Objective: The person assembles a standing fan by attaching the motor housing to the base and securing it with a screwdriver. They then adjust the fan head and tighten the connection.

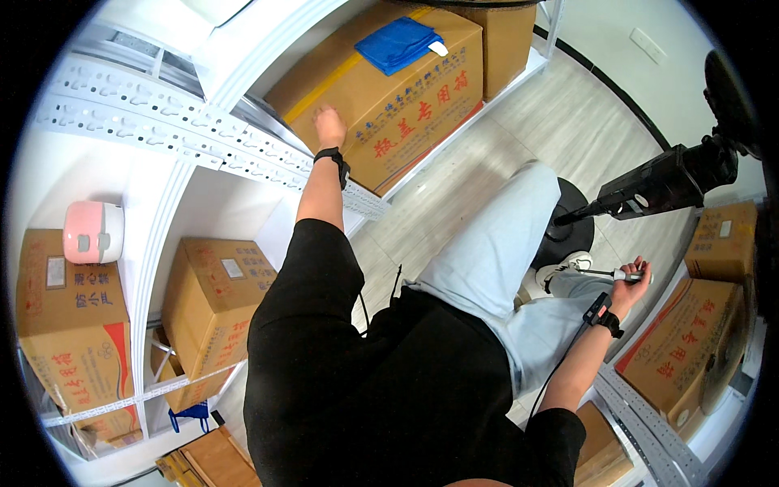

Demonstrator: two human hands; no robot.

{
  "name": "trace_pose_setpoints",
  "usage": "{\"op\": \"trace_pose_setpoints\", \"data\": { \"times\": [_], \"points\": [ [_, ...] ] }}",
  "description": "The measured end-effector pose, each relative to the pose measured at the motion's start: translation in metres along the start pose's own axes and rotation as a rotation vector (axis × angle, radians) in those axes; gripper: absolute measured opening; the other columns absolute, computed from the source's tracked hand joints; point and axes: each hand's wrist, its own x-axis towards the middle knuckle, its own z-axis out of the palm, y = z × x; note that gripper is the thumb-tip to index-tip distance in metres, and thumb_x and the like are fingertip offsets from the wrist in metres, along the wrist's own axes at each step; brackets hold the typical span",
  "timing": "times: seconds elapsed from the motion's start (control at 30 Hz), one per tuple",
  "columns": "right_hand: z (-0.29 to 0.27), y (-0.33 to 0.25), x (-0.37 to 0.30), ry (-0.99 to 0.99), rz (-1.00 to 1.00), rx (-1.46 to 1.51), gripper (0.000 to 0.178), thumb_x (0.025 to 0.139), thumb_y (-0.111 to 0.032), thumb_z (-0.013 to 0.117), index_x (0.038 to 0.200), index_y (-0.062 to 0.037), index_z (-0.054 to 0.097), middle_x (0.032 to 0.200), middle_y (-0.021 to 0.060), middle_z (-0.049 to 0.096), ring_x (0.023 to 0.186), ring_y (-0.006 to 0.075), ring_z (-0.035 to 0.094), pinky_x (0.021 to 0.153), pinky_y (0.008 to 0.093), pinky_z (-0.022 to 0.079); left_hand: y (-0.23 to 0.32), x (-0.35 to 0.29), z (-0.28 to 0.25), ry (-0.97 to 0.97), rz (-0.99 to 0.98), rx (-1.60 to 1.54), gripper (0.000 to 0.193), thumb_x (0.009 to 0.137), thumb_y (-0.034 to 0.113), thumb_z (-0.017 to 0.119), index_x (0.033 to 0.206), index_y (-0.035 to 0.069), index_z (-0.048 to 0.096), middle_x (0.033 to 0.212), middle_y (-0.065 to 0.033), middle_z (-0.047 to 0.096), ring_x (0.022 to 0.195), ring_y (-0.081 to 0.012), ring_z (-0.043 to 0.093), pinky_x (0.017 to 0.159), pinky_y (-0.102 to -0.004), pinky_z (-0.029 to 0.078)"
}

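My left hand (329,127) is at the near left part of a large cardboard box (381,97) on a white metal shelf. Its fingers are curled against the box top, and whatever they may hold is hidden. A folded blue cloth (398,45) with a small white tag lies on that box. Out to the right, my right hand (635,278) is closed around the handle of a screwdriver (623,276). The screwdriver's thin shaft points left, above my shoe. Both wrists wear black strapped devices.
A pink and white appliance (93,232) stands on a cardboard box (73,325) at the left, beside another box (215,308). Perforated shelf beams (162,122) run at upper left. A black stand (657,183) rises at right, near more shelved boxes (677,345).
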Motion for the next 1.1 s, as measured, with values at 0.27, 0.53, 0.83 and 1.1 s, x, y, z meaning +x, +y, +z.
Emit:
{"op": "trace_pose_setpoints", "data": {
  "times": [0.27,0.53,0.83,1.1],
  "points": [
    [0.001,0.006,-0.003,-0.025,0.026,-0.012,0.016,0.088,-0.022,0.063,0.092,-0.0078,0.057,0.094,0.0071,0.065,0.063,0.0120,0.050,0.056,0.0260,0.041,-0.051,0.023,0.000,0.269,-0.593,-1.398,0.011,0.089,0.003,0.054,0.099,0.001,0.059,0.078,-0.0075,0.056,0.071,-0.0175,0.052,0.064,-0.0298,0.043],
    [0.011,0.001,-0.009,0.043,-0.009,-0.040,0.016,0.088,-0.022,0.064,0.092,-0.0080,0.058,0.095,0.0070,0.066,0.063,0.0117,0.049,0.056,0.0264,0.041,-0.029,0.017,-0.020,0.434,-0.779,-2.427,0.008,0.096,0.005,0.044,0.095,0.004,0.052,0.077,-0.0059,0.051,0.065,-0.0145,0.046,0.058,-0.0254,0.036],
    [0.005,-0.004,-0.004,0.012,-0.007,-0.028,0.014,0.089,-0.020,0.063,0.091,-0.0072,0.057,0.095,0.0084,0.065,0.064,0.0125,0.049,0.056,0.0258,0.041,-0.015,0.021,-0.018,0.293,-0.742,-2.576,0.012,0.094,0.012,0.042,0.086,0.005,0.047,0.074,-0.0061,0.044,0.061,-0.0164,0.036,0.056,-0.0286,0.029],
    [0.007,-0.004,-0.008,0.018,-0.011,-0.017,0.017,0.089,-0.022,0.063,0.092,-0.0062,0.057,0.095,0.0072,0.065,0.064,0.0121,0.051,0.056,0.0253,0.042,-0.027,0.027,-0.018,0.115,-0.752,-2.392,0.005,0.093,0.005,0.050,0.089,0.003,0.048,0.074,-0.0036,0.045,0.061,-0.0129,0.036,0.055,-0.0258,0.030]
  ]
}}
